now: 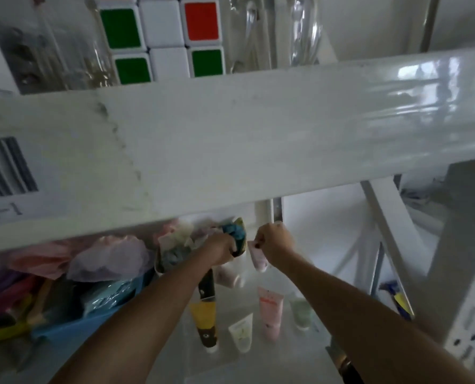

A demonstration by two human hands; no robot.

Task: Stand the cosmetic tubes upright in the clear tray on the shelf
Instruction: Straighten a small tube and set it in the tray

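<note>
Both hands reach under a white shelf board. My right hand grips a pale pink tube by its crimped end, cap hanging down. My left hand closes on a dark tube with a blue-green top. The clear tray sits below on the lower shelf. In it, cap toward me, are a yellow and brown tube, a small white tube, a pink tube and a pale green tube. Another whitish pink tube is farther back.
The white shelf board crosses the view above my hands and bears a barcode label. Big puzzle cubes stand above it. A blue bin with coloured items and crumpled tissue sits to the left. White frame posts stand to the right.
</note>
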